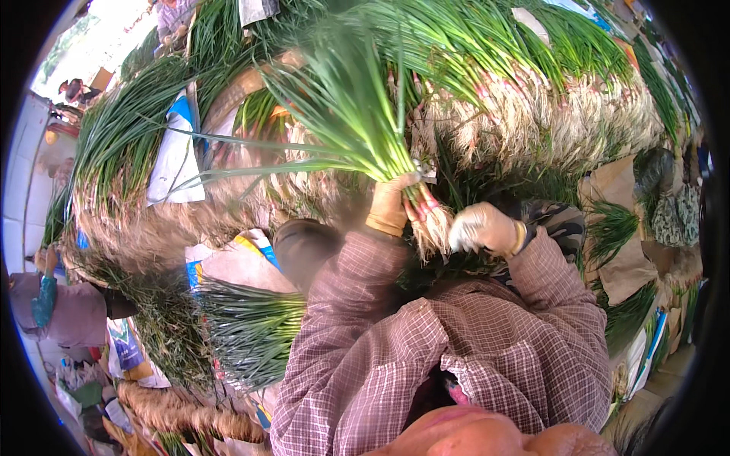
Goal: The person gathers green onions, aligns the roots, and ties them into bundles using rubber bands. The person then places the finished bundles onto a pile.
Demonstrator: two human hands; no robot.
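Observation:
My left hand [392,204], in a tan glove, grips a bunch of spring onions [365,134] just above their reddish bases. Its green leaves fan out away from me, slightly blurred. The pale roots [430,231] hang below the fist toward my right hand [485,231]. That hand wears a light glove, with its fingers curled right beside the root ends. Blur at the fingertips hides whether they pinch anything.
Beyond my hands lies a long heap of spring onions [502,102], roots facing me. Another heap [125,142] stands at left with a white sack [178,159]. More bunches [256,330] lie by my left arm. Trimmed leaves [165,319] litter the floor. A person [63,308] is at far left.

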